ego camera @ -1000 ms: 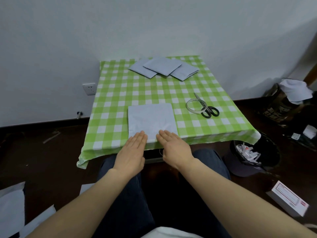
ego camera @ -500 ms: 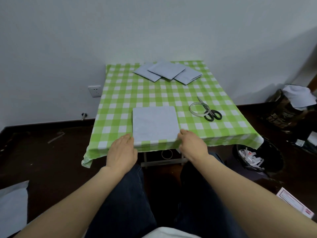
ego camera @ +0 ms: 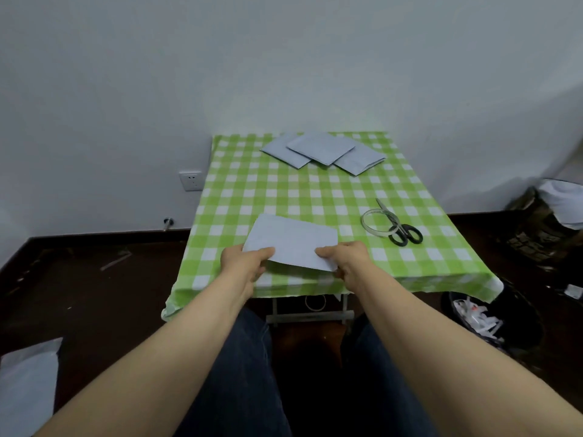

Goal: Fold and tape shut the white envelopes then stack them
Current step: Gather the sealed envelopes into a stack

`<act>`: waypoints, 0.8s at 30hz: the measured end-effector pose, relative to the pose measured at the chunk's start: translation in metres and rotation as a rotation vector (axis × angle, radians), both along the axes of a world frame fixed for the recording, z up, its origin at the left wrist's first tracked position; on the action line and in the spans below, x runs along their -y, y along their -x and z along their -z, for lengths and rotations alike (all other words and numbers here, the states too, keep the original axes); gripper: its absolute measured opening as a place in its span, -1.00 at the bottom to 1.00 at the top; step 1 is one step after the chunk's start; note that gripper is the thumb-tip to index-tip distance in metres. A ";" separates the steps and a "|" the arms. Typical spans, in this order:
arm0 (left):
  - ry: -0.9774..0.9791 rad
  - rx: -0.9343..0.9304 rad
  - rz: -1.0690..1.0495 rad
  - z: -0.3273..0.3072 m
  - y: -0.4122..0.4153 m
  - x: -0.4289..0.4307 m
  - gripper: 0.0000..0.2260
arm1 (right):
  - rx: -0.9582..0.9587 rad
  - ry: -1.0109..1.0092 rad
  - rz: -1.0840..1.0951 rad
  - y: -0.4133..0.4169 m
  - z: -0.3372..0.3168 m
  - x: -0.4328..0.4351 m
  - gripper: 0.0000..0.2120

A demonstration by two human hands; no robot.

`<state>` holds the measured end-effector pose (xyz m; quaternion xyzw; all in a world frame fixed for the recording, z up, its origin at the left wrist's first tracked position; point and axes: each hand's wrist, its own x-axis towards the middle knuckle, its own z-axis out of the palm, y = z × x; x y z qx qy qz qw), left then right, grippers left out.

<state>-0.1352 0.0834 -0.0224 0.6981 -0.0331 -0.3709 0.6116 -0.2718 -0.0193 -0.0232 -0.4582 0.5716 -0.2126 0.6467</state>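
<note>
A white envelope (ego camera: pixel 291 241) is lifted at its near edge above the front of the green checked table (ego camera: pixel 284 190). My left hand (ego camera: pixel 244 263) pinches its near left corner and my right hand (ego camera: pixel 348 258) pinches its near right corner, thumbs on top. Three folded white envelopes (ego camera: pixel 321 149) lie overlapping at the table's far edge. A roll of clear tape (ego camera: pixel 375 222) and black-handled scissors (ego camera: pixel 402 231) rest at the right side of the table.
A white wall with a socket (ego camera: pixel 190 180) stands behind the table. A dark bin with paper scraps (ego camera: pixel 482 323) sits on the floor at the right, a bag (ego camera: pixel 549 222) beyond it. White sheets (ego camera: pixel 28 383) lie on the floor at the left.
Both hands went from lying flat on the envelope's near edge to its near corners, then pinched them and raised that edge off the table, tilting the envelope.
</note>
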 end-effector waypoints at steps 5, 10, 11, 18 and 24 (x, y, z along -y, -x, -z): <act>0.302 -0.452 -0.096 -0.024 -0.005 0.023 -0.81 | 0.309 -0.099 0.051 -0.007 -0.004 0.013 -0.92; 0.287 -0.332 -0.049 -0.033 -0.001 0.055 -0.71 | 0.366 -0.068 0.055 -0.026 -0.015 0.032 -0.90; 0.274 -0.322 -0.046 -0.033 -0.005 0.061 -0.72 | 0.386 -0.071 0.091 -0.027 -0.017 0.040 -0.87; 0.228 -0.291 -0.040 -0.030 -0.036 0.107 -0.84 | 0.457 -0.038 0.202 -0.039 -0.019 0.108 -0.61; 0.298 -0.284 -0.054 -0.040 -0.064 0.169 -0.77 | 0.402 -0.015 0.120 -0.059 -0.025 0.168 -0.73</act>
